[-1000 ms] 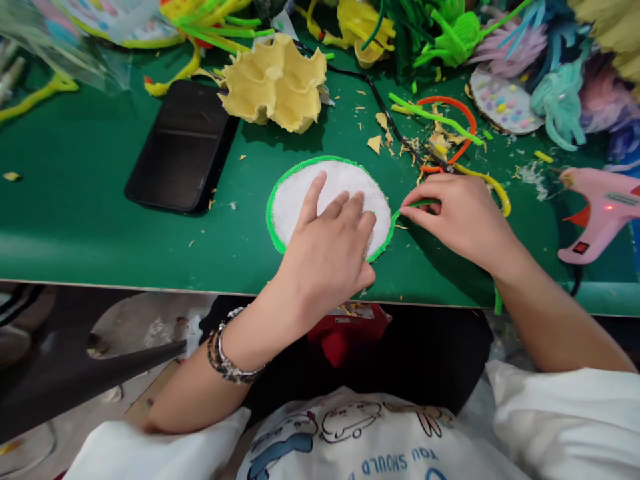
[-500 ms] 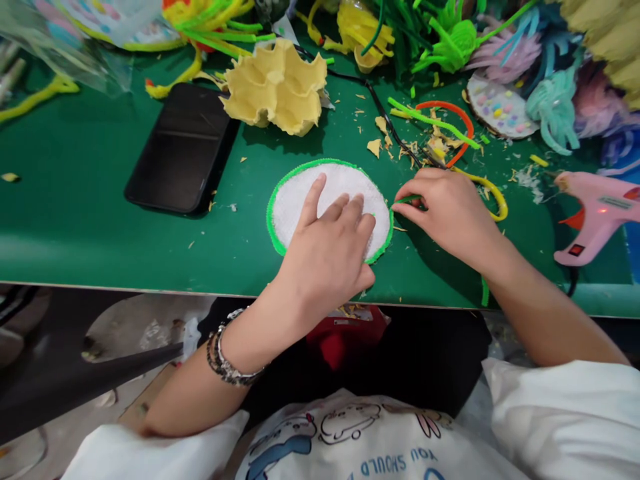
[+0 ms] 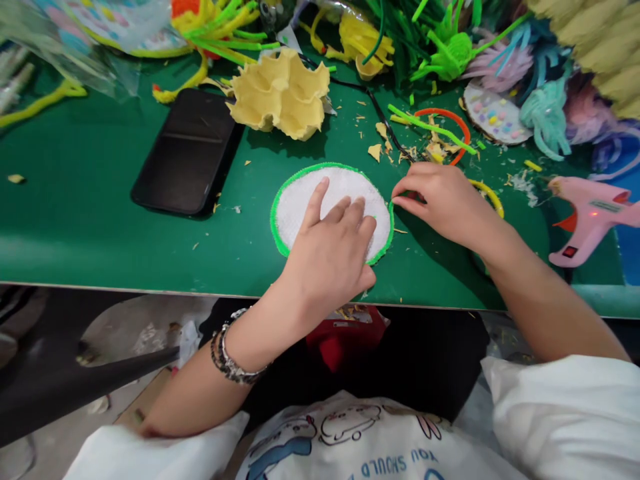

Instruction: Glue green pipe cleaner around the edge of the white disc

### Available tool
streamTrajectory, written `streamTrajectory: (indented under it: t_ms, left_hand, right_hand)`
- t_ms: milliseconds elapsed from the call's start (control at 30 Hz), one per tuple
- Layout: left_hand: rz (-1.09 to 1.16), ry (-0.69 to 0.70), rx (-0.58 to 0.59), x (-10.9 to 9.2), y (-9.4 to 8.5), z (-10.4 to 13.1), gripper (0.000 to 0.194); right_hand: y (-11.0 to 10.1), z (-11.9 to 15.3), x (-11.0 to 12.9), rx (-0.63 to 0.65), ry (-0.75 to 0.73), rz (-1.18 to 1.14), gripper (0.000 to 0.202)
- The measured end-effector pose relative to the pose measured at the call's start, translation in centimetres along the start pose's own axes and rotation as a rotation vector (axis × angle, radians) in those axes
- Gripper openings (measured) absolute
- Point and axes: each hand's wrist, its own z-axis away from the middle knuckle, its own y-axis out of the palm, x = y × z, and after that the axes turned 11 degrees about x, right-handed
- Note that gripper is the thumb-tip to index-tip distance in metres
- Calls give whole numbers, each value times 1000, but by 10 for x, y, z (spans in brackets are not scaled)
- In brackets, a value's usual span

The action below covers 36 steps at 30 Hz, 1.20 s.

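Note:
A white oval pad [image 3: 295,207] lies on the green table, edged with a bright green pipe cleaner [image 3: 274,223]. My left hand [image 3: 327,260] rests flat on the pad with its fingers spread, hiding the lower middle of it. At the pad's right edge, my right hand [image 3: 445,200] pinches the loose end of the green pipe cleaner between thumb and forefinger. Only a short length shows between the pad and those fingertips.
A black phone [image 3: 183,153] lies to the left, near a yellow egg-carton piece [image 3: 280,93]. At right stands a pink glue gun [image 3: 587,217]. Yellow scraps, an orange pipe cleaner [image 3: 463,123] and a decorated oval [image 3: 495,113] lie beyond my right hand.
My right hand has shifted slightly up and left, its pinch now close against the pad's edge. The green tail hanging near my right forearm no longer shows. My left hand stays on the pad.

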Motion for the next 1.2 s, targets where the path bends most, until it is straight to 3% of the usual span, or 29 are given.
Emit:
streamTrajectory:
  t_ms: [333, 733, 1200]
  left_hand:
    - [-12, 2, 7, 0, -1, 0, 41]
    - [32, 9, -17, 0, 0, 0, 40]
    - [28, 6, 17, 1, -1, 0, 41]
  right_hand:
    - [9, -5, -4, -97, -10, 37, 14]
    - [-4, -8, -12, -26, -74, -10, 20]
    - [6, -18, -6, -101, 57, 60, 16]
